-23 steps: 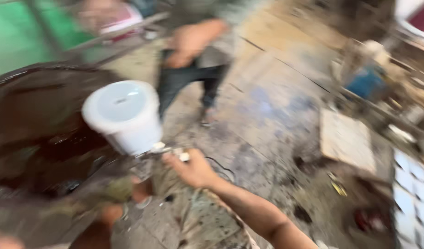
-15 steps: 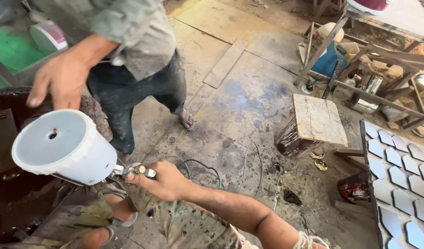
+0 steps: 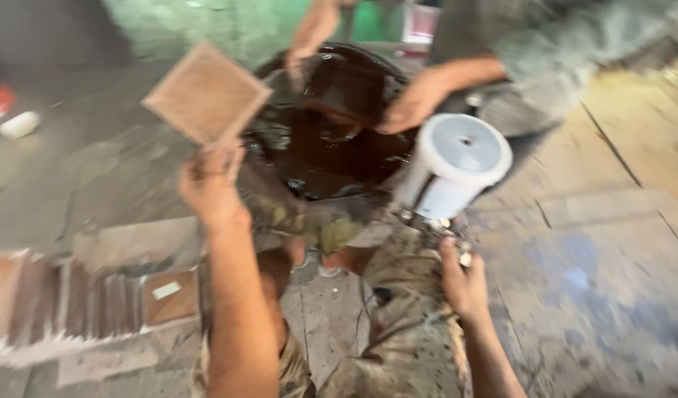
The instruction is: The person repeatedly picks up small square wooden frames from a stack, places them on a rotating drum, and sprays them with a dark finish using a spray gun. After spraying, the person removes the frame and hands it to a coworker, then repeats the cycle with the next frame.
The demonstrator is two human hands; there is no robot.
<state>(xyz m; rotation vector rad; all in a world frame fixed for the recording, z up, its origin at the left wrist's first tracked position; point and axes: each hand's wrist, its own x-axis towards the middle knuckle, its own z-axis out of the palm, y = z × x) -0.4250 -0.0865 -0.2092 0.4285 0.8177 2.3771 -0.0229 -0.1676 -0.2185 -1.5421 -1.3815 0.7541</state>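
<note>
- Left hand (image 3: 210, 184): pinching a square brown tile (image 3: 206, 92), raised over the dark basin (image 3: 331, 133).
- Right hand (image 3: 464, 284): clenched on a spray gun (image 3: 438, 221) with white cup (image 3: 457, 173).
- Advice: keep the tile face steady and square to the nozzle, clear of the co-worker's hand (image 3: 412, 103).

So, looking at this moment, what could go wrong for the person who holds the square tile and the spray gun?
1. The left hand holds the square brown tile only by its lower corner, so it may slip.
2. The spray gun with the white cup, held in the right hand, sits near another person's hands at the round dark basin; spray might reach them.
</note>
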